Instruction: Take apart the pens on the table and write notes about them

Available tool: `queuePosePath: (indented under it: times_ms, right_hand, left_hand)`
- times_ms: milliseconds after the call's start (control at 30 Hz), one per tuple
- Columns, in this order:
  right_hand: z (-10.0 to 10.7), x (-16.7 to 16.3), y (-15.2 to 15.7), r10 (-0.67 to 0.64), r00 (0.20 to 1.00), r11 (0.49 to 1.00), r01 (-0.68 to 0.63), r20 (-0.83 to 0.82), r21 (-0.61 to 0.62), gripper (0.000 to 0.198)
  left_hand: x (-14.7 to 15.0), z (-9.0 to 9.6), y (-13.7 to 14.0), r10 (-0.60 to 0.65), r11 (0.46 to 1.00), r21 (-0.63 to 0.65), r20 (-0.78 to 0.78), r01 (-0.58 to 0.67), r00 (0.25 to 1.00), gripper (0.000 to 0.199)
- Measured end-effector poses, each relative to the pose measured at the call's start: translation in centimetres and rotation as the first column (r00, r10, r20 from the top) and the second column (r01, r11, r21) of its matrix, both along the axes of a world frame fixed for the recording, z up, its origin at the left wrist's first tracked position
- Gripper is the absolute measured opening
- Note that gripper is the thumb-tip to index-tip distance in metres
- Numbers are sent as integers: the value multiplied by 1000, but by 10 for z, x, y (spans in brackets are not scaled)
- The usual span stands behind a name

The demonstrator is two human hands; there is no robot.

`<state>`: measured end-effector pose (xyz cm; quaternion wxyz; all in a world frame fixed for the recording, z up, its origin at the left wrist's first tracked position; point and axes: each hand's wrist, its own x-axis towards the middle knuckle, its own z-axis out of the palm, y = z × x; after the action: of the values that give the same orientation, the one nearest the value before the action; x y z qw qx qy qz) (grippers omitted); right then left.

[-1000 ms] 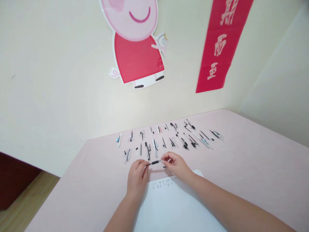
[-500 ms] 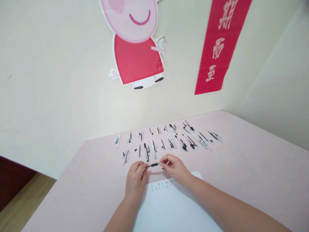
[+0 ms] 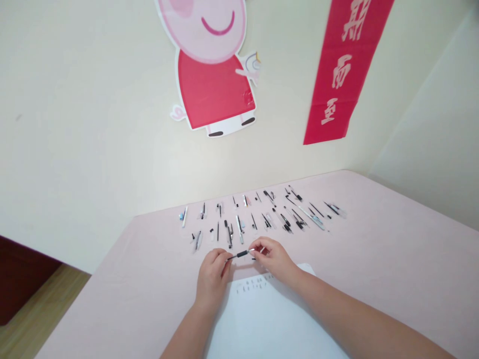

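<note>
A pen (image 3: pixel 242 254) with a black grip section is held level between my two hands, just above the far edge of a white sheet of paper (image 3: pixel 269 319). My left hand (image 3: pixel 213 271) pinches its left end between thumb and fingers. At the other end, the fingertips of my right hand (image 3: pixel 270 257) close on its silvery tip. A small dark piece lies partly hidden beneath my right fingers; I cannot make out what it is. Small dark marks run in rows along the paper's top.
Beyond my hands, several pens, refills and caps (image 3: pixel 239 229) lie in two rough rows across the pink tabletop (image 3: pixel 157 279). Behind the table rises a pale wall with a pig cutout (image 3: pixel 215 89) and a red banner (image 3: pixel 340 80).
The view has shifted very slightly. Both hands keep their grip on the pen, and its right end looks tilted up a little more.
</note>
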<state>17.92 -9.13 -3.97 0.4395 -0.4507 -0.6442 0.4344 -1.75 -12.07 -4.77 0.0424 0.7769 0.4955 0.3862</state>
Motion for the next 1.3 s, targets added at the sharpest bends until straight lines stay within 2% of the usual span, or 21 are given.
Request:
queuePosePath:
  times_ms: [533,767,1033,1167,1300]
  right_hand:
    - [-7,2,1,20,999,999,-21,39,33,13]
    - [-2,4,-1,40,998,995,-44,49,91,22]
    - [-4,2,-2,17,999,994,-20,30,107,16]
    - [-4,2,-1,11,1000,997,-10,-7,70,17]
    - [-3,3,0,-10,996,999,7,-88,-33,21]
  left_hand:
    - [1,2,-1,5,1000,0,2,-5,1000,14]
    - [1,2,-1,37,999,14,29,-37,999,13]
    - [1,3,-2,39,999,-31,43,-38,998,11]
    - [2,2,-2,39,999,-36,49,-37,998,12]
    - [3,4,-3,40,999,-32,55,-38,998,12]
